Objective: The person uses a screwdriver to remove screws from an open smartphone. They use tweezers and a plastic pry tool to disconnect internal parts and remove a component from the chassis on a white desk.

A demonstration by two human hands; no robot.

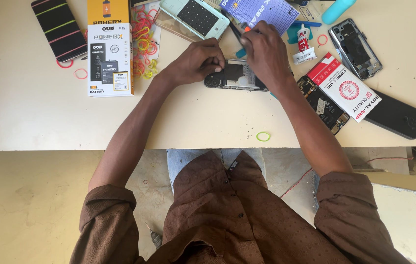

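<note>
Brown shirt fills the near edge, both forearms reaching out over the table. Between the hands lies the opened phone, back off, dark insides showing, flat on the table. Left hand is curled tight at the phone's left end, fingers pinching its edge and pinning it down. Right hand sits clenched over the phone's right end, gripping a thin tool with an orange-and-dark shaft that pokes up past the knuckles; its tip is hidden.

Just beyond the left hand: a pale green phone lying face up. Just beyond the right hand, a blue sheet. Left of the left hand, a heap of coloured rubber bands, then a battery box, white with an orange top, then a dark phone wrapped in bands.

Right of the right hand: a small glue bottle, a red-and-white box lying slanted, another stripped phone tucked beside it, a black phone partly under the box. Farther out, an open phone frame and a teal handle.

Nearer than the hands, one green band sits alone by the table edge.
</note>
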